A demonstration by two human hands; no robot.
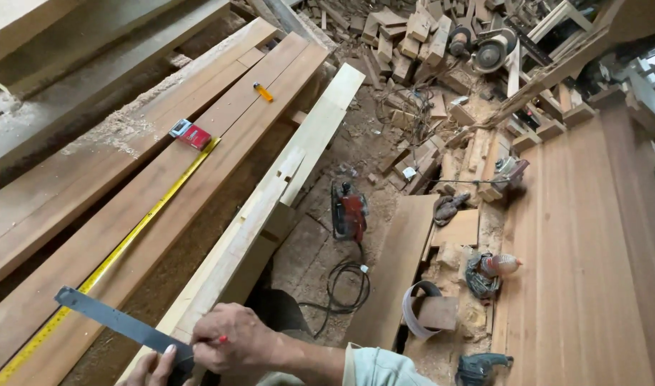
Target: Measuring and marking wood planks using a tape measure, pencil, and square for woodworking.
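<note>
The right hand (231, 342) is gripping a red pencil (222, 339), closed around it, and marking the pale timber beam (270, 214) at its near end. The left hand (156, 366) is pressing flat on the grey steel square (120, 322), fingers spread over the blade. For a true line, the square should probably be sitting tight against the beam's edge while the pencil is riding along the blade. A yellow tape measure (127, 239) is lying stretched along the reddish, smooth-planed plank (199, 164) to the left. Sawdust is coating the floor on the right.
</note>
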